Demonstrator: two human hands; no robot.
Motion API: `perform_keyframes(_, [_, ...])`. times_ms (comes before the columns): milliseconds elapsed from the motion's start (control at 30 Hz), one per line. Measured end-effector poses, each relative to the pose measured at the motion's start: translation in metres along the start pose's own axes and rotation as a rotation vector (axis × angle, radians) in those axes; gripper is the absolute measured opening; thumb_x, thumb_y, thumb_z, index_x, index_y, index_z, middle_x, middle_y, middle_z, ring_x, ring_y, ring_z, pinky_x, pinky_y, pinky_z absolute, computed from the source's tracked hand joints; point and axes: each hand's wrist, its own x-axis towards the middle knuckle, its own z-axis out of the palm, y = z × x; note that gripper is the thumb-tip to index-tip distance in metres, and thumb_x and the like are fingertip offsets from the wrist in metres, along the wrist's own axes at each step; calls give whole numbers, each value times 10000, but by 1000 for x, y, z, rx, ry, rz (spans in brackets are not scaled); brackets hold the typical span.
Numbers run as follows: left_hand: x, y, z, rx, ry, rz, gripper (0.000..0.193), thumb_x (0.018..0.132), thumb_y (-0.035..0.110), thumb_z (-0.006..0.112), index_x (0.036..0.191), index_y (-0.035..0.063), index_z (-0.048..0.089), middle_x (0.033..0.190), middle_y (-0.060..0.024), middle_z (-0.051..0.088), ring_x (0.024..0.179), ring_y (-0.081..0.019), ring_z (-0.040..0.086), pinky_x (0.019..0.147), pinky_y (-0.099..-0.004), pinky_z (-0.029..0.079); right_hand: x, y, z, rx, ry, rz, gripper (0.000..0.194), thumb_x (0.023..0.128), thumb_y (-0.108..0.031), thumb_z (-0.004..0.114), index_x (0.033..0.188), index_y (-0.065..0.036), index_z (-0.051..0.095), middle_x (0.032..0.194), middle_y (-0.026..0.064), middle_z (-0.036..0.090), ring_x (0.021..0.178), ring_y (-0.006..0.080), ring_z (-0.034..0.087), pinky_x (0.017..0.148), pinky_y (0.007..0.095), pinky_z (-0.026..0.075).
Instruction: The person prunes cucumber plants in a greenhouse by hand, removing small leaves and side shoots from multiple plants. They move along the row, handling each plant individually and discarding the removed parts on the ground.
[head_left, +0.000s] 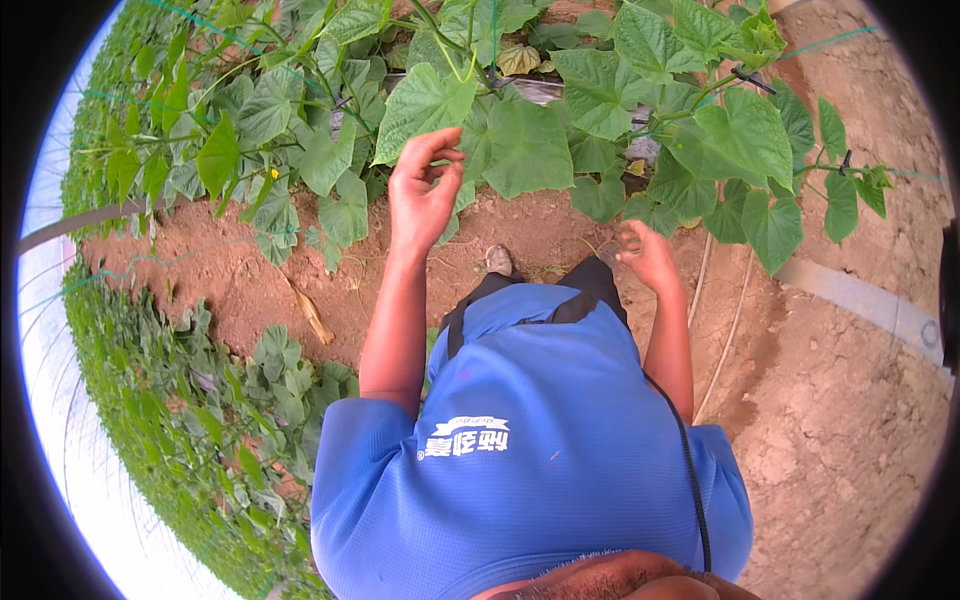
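Observation:
My left hand (429, 189) is raised before a cucumber-like vine, its fingers loosely curled and apart from the thumb. Nothing shows in it. Its fingertips overlap the edge of a broad green leaf (427, 109) in the view; whether they touch it I cannot tell. Lower and to the right, my right hand (646, 253) is half curled below the foliage. Something faint and clear shows by its fingertips, too indistinct to name or to say whether it is held. Small black clips (752, 79) sit on the vine stems, along green twine (832, 41).
Leafy rows fill the left side, with a dry husk-like scrap (309, 311) on the bare soil. A curved pipe (97, 223) crosses at the left. Thin hoses (724, 345) and a pale flat strip (862, 300) lie on the ground to the right.

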Motion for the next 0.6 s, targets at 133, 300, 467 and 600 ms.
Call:
perform_keyframes(133, [11, 12, -20, -55, 115, 14, 359, 850, -82, 631, 1205, -37, 607, 1180, -81, 605, 1005, -130, 604, 900, -282, 490, -13, 7, 11, 43, -76, 8, 525, 758, 18, 738, 1251, -7, 558, 1113, 166, 669, 952, 225, 667, 803, 350, 557])
perform_keyframes(300, [27, 22, -13, -113, 273, -25, 400, 847, -61, 644, 1243, -45, 586, 1207, -108, 611, 1035, -152, 605, 916, -297, 491, 3, 20, 0, 30, -75, 1, 522, 755, -73, 772, 1232, -1, 573, 1124, 193, 671, 974, 279, 685, 811, 380, 550])
perform_keyframes(467, [63, 28, 2, -83, 201, 6, 528, 823, -93, 600, 1337, -31, 494, 1282, -130, 580, 1197, -218, 567, 978, -338, 478, 49, -4, -10, 75, -92, -99, 511, 765, -75, 768, 1232, 0, 573, 1113, 197, 674, 978, 278, 685, 815, 374, 552])
perform_keyframes(600, [108, 6, 14, 76, 253, -70, 518, 803, -85, 603, 1309, -39, 502, 1309, -144, 562, 1211, -232, 562, 1008, -354, 457, 67, -21, -13, 53, -105, -251, 491, 773, -61, 756, 1226, 0, 577, 1102, 196, 678, 963, 265, 685, 829, 372, 554])
